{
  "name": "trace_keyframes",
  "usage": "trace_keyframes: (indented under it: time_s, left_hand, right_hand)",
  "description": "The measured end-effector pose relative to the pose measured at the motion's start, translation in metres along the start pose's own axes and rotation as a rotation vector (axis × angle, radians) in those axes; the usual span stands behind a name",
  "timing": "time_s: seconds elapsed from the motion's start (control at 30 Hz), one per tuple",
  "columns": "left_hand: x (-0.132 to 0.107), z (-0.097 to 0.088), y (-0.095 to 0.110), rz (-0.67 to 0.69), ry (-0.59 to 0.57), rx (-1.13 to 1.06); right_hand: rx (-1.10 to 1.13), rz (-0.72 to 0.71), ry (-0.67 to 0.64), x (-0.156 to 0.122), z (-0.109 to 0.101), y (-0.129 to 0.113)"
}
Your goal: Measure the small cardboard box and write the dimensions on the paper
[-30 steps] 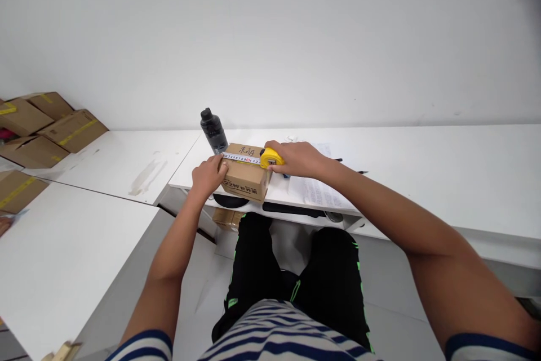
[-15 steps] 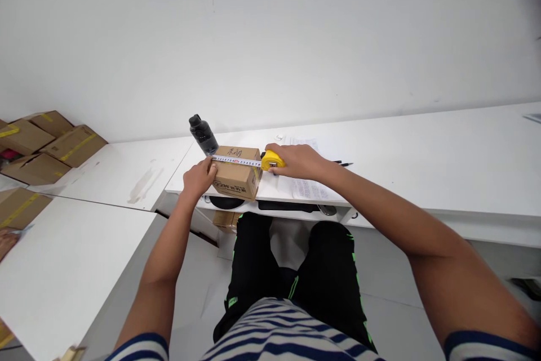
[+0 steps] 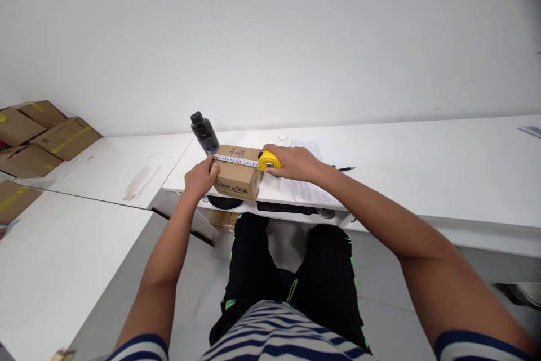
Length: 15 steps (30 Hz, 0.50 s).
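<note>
On the white desk (image 3: 422, 169), left hand (image 3: 198, 177) pinches the tape end against a sealed cardboard box (image 3: 236, 176); right hand (image 3: 291, 163) grips the yellow tape measure (image 3: 267, 160)

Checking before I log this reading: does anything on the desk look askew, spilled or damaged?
Nothing stands out. The tape blade lies flat across the cardboard box, left hand at one end, right hand on the yellow tape measure. The black bottle stands upright.
</note>
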<state>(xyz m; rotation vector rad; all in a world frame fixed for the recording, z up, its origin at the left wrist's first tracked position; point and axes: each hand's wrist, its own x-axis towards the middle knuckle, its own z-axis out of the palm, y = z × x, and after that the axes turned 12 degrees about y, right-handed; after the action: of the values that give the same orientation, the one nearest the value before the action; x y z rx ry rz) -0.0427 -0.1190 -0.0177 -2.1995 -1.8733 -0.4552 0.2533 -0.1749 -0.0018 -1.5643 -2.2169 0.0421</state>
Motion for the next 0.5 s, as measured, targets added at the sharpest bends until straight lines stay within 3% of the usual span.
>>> trace_keyframes:
  time_s: [0.33, 0.4, 0.5]
  left_hand:
    - [-0.005, 0.004, 0.001, -0.009, 0.02, -0.074]
    - [-0.005, 0.009, 0.001, -0.023, 0.073, -0.117]
    - [-0.005, 0.02, -0.001, -0.082, 0.207, -0.226]
  right_hand:
    - [-0.009, 0.014, 0.021, 0.004, 0.006, -0.002]
    - [-0.024, 0.007, 0.08, 0.0, 0.004, -0.001]
    - [0.059, 0.08, 0.286, -0.015, -0.003, 0.003]
